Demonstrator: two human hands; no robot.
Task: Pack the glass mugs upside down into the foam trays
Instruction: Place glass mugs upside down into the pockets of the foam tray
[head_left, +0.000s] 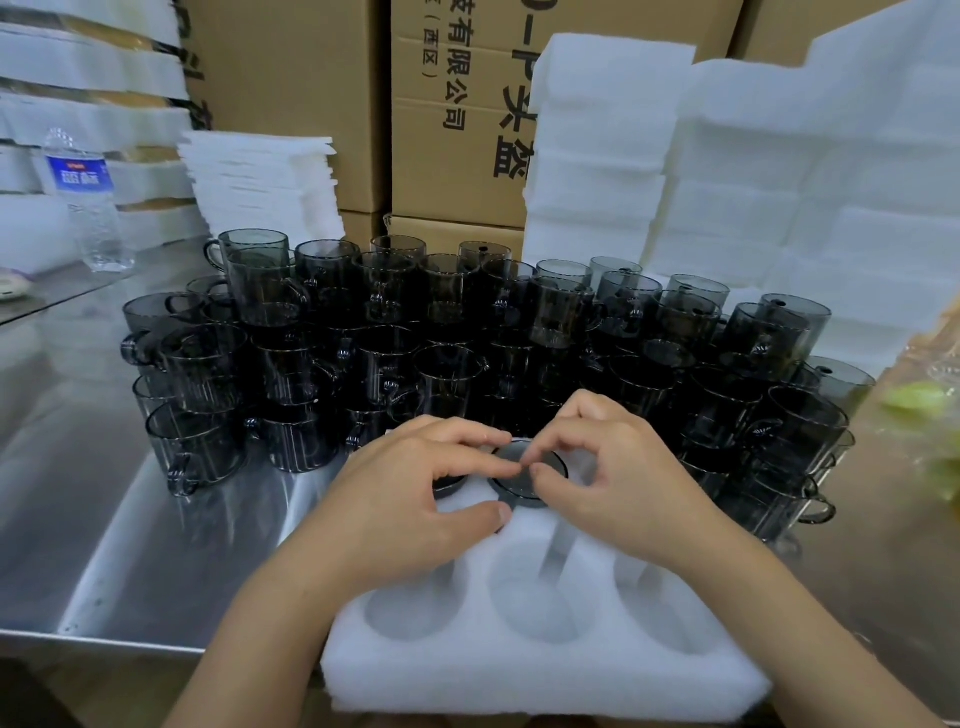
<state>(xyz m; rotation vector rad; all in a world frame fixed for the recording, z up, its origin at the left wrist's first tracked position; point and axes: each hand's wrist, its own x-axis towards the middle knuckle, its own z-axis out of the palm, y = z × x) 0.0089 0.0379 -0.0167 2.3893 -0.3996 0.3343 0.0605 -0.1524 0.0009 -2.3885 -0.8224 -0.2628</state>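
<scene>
A white foam tray (545, 675) with round holes lies on the steel table in front of me. An upside-down dark glass mug (522, 486) sits in the far middle hole. My left hand (410, 499) and my right hand (618, 478) both pinch it with curled fingers, their fingertips meeting on its base. A second mug (448, 486) shows in the far left hole, mostly hidden under my left hand. The three near holes hold nothing. The far right hole is hidden by my right hand.
Several dark glass mugs (447, 332) stand stacked in a crowd right behind the tray. Foam tray stacks (779, 208) rise at the back right, foam sheets (265, 182) at the back left. A water bottle (85, 202) stands far left. Cardboard boxes (452, 130) wall the back.
</scene>
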